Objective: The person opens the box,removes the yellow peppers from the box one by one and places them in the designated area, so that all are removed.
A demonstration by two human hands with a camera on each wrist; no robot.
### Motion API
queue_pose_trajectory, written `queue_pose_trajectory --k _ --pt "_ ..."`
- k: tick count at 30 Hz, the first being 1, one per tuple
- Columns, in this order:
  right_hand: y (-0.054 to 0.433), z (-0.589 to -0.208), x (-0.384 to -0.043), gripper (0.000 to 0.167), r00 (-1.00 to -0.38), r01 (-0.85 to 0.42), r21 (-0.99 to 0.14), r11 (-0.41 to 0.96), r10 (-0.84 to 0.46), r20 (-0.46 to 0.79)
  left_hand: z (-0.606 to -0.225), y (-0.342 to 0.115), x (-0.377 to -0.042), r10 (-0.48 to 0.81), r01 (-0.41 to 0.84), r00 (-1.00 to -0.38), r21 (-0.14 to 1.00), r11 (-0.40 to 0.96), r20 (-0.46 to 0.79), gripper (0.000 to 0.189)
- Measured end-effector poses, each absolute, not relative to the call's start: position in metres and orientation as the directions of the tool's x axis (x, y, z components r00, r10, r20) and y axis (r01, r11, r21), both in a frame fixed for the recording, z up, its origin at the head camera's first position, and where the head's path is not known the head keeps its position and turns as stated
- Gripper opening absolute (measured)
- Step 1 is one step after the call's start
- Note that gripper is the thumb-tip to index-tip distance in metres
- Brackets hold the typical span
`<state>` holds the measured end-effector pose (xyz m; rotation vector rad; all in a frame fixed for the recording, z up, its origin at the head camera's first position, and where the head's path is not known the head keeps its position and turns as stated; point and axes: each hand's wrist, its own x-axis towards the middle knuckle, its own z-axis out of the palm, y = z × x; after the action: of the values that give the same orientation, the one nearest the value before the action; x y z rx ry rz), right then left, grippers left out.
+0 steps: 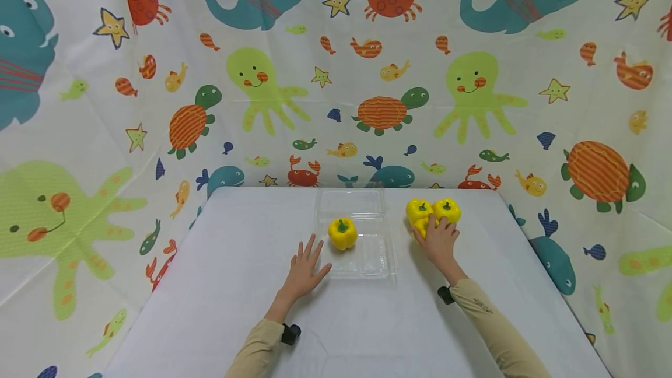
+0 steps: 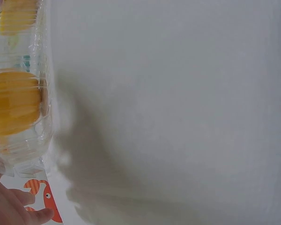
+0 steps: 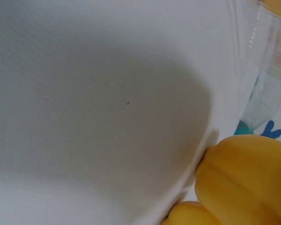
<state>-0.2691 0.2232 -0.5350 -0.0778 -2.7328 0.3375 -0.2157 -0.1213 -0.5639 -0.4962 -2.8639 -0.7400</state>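
My left hand (image 1: 301,273) is spread flat over the white table, just left of a clear plastic clamshell box (image 1: 367,255). A yellow bell pepper (image 1: 343,234) with a green stem sits upright at the box's left side. On the right, my right hand (image 1: 440,245) holds the front yellow bell pepper (image 1: 422,227) of a group of three, thumb on its left and fingers over its right side. Two more, a left pepper (image 1: 418,209) and a right pepper (image 1: 447,209), stand right behind. A pepper (image 3: 246,178) looms close in the right wrist view.
The box's lid (image 1: 350,202) lies open towards the back of the table (image 1: 252,226). Behind the table hangs a curtain (image 1: 336,74) printed with sea animals. Dark wrist cameras sit on both wrists, below beige sleeves (image 1: 493,325).
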Motion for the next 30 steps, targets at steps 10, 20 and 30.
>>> queue_pose_trajectory --k 10,20,30 --pt "0.2191 -0.5361 -0.2694 0.062 -0.949 0.065 -0.238 0.969 0.134 0.287 -0.5655 -0.1212 -0.2168 0.276 0.343 -0.938 0.445 0.827 0.209 0.064" --pt "0.2189 -0.539 -0.2692 0.063 -0.968 0.09 -0.205 0.975 0.134 0.214 -0.5643 -0.121 -0.2162 0.277 0.347 -0.936 0.443 0.827 0.215 0.063" --pt "0.2245 -0.5373 -0.2666 0.068 -0.979 0.053 -0.226 0.973 0.095 0.182 -0.5646 -0.1204 -0.216 0.273 0.339 -0.94 0.445 0.829 0.206 0.064"
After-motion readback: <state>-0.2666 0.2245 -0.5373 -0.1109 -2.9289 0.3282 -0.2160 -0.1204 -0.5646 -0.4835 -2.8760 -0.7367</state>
